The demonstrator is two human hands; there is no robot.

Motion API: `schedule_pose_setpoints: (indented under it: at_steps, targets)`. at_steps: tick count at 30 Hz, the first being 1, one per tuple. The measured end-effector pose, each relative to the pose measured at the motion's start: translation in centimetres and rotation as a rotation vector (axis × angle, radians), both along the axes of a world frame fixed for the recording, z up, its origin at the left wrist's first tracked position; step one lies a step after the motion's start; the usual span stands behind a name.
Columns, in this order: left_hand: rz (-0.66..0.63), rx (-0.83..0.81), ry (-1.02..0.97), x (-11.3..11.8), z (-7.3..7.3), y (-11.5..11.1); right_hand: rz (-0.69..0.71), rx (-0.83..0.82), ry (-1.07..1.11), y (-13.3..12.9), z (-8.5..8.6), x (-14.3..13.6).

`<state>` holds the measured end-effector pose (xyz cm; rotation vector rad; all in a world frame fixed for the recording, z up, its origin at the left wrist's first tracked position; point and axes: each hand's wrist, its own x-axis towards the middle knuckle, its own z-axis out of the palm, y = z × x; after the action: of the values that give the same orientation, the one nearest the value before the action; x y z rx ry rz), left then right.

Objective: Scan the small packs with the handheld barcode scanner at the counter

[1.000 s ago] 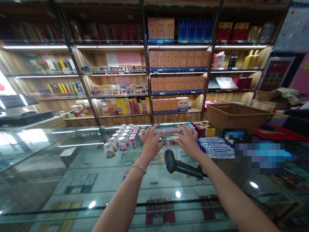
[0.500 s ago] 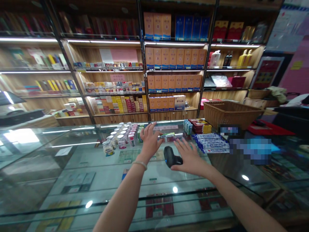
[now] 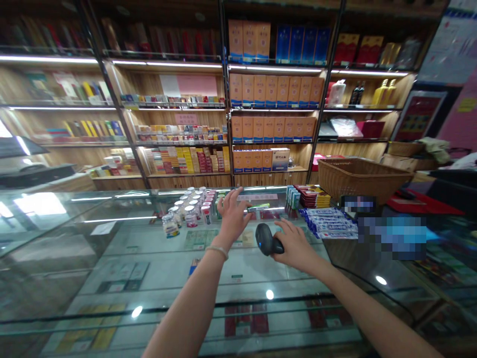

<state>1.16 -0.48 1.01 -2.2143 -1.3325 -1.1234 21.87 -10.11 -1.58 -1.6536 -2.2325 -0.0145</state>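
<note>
My left hand [image 3: 233,217] is over the glass counter. Between its index finger and thumb is the end of a slim green-and-white pack [image 3: 259,207], which points to the right; the other fingers are spread. In my right hand [image 3: 296,246] is a black handheld barcode scanner [image 3: 264,239], its rounded head turned left toward the left hand. My fingers wrap its handle, which is mostly hidden. Rows of small clear jars [image 3: 191,215] with pale lids stand to the left of my left hand. Blue-and-white stick packs [image 3: 330,223] lie right of my right hand.
A wicker basket [image 3: 361,174] stands on the right beyond red-and-yellow packs [image 3: 315,195]. Across the back, wooden shelves hold orange boxes [image 3: 276,89] and many small packs. Flat packs lie beneath the counter glass [image 3: 164,263]. A dark cable [image 3: 372,286] runs at the right.
My right hand's fingers have gone from spread beside the scanner to closed around its handle. The scanner has tilted up slightly. The left hand keeps its pose, and the view has shifted a little.
</note>
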Motion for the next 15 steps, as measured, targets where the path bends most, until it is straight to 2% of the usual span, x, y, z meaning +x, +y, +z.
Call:
schedule_pose_setpoints:
  at_steps: [3, 7, 10, 15]
  targets:
    - [0.017, 0.011, -0.010, -0.3, -0.2, 0.2, 0.035, 0.008, 0.078, 1.5, 1.2, 0.6]
    - [0.052, 0.032, -0.010, -0.4, -0.4, 0.5, -0.033, -0.053, 0.210, 2.5, 2.5, 0.8]
    - [0.064, 0.034, -0.002, -0.5, -0.6, 0.6, -0.086, -0.097, 0.211, 2.0, 2.6, 0.6]
    - [0.063, 0.017, 0.009, -0.4, -0.7, 0.4, -0.074, -0.100, 0.128, 0.4, 2.3, -0.4]
